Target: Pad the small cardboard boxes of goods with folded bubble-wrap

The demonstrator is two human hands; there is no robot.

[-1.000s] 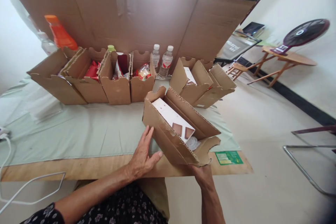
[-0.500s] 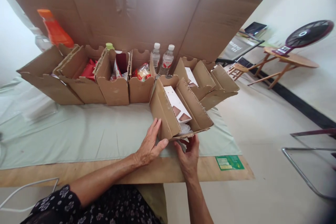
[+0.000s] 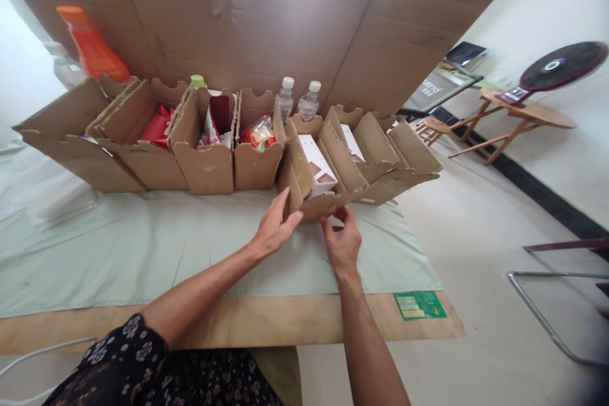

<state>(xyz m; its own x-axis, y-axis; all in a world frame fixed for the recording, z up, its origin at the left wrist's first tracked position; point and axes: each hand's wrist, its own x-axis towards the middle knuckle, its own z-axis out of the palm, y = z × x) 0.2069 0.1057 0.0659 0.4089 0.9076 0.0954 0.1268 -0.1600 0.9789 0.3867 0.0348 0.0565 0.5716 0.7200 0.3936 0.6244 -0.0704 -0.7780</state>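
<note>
An open cardboard box [image 3: 304,204] stands in the gap in the row of boxes, with a white carton [image 3: 314,162] inside it. My left hand [image 3: 275,226] has its fingers flat along the box's left side and its thumb by the front corner, holding that corner. With thumb and fingers at the lower front edge, my right hand [image 3: 343,242] grips the same box. Left of it is a box [image 3: 257,162] with a red-and-clear snack packet [image 3: 261,133]. To its right stands a box [image 3: 380,146] holding another white carton [image 3: 352,143].
More cardboard boxes [image 3: 205,168] line up leftward, one with a red packet [image 3: 159,127]. Behind them stand two water bottles [image 3: 308,101], an orange bottle [image 3: 92,44] and a tall cardboard panel [image 3: 285,19]. A green cloth [image 3: 214,247] covers the table; a green card [image 3: 419,306] lies at its front edge.
Both hands have moved the cardboard box away from me, back into the row between the neighbouring boxes. It now hides the lower part of the water bottles.
</note>
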